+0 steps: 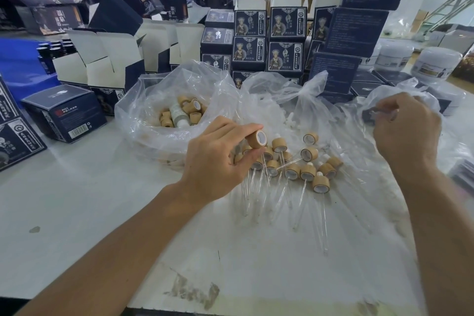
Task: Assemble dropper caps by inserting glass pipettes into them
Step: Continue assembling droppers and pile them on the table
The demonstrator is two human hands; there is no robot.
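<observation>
Between the left hand's (215, 159) thumb and fingertips sits a tan cap (257, 139), pinched with its white open end facing right, just above a pile of finished droppers (295, 167) lying on the white table (77, 213). Off to the right, the right hand (405, 131) has its fingers curled, pinching a glass pipette (382, 111) over a clear bag (384, 136). Behind the left hand, another clear bag (143, 120) holds loose caps (179, 110). Dark blue boxes (266, 41) are stacked behind the bags, and white jars (436, 61) stand at far right.
</observation>
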